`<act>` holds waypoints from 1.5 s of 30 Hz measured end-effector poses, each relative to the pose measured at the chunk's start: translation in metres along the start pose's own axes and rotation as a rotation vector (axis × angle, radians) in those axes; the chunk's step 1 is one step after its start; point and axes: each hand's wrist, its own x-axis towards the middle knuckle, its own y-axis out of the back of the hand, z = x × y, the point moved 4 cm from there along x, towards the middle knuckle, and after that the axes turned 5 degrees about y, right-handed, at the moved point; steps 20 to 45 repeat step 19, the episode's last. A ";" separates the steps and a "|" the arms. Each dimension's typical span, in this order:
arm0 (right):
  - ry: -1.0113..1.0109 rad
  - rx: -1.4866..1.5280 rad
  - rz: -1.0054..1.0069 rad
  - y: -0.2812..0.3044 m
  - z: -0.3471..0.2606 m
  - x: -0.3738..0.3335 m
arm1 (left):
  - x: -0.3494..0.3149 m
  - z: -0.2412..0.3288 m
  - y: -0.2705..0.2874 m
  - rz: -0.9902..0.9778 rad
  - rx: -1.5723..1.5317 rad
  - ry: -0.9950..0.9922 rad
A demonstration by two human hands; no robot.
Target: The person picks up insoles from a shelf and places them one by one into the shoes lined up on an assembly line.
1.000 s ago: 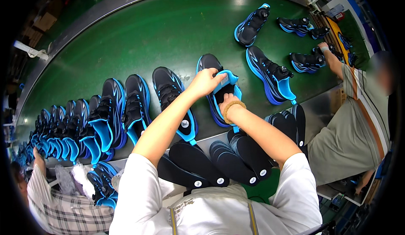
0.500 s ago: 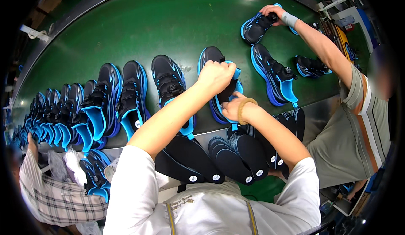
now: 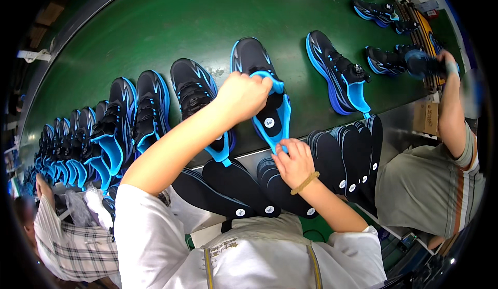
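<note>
Before me on the green table stands a black and blue sneaker (image 3: 251, 53), its toe away from me. My left hand (image 3: 244, 96) is closed on the sneaker's tongue at the opening, pulling the blue lining up. My right hand (image 3: 294, 163) pinches the blue tab at the sneaker's heel, thumb and fingers together. Between my hands a black insole (image 3: 271, 114) with a round white sticker lies inside the shoe. Beside my left forearm stands another sneaker (image 3: 191, 81), partly covered by that arm. To the right is a single sneaker (image 3: 332, 71) with a dial on its tongue.
Along the green table (image 3: 171, 19), a row of sneakers (image 3: 122, 113) runs to the left. Several black insoles (image 3: 327, 157) fan out along the near edge. A co-worker's hand (image 3: 447, 61) holds a blurred shoe at the right; another person's hand (image 3: 44, 189) is at far left.
My right hand has come out of the shoe opening to its heel tab, and the insole's sticker now shows inside. The co-worker on the right has carried a sneaker to the far right.
</note>
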 end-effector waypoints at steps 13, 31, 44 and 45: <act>-0.001 -0.059 -0.093 0.020 -0.033 -0.011 | 0.027 0.013 -0.036 -0.217 0.553 0.044; -0.201 0.139 -0.628 -0.036 -0.098 -0.080 | 0.024 -0.004 -0.029 -0.328 0.116 0.170; -0.201 0.139 -0.628 -0.036 -0.098 -0.080 | 0.024 -0.004 -0.029 -0.328 0.116 0.170; -0.201 0.139 -0.628 -0.036 -0.098 -0.080 | 0.024 -0.004 -0.029 -0.328 0.116 0.170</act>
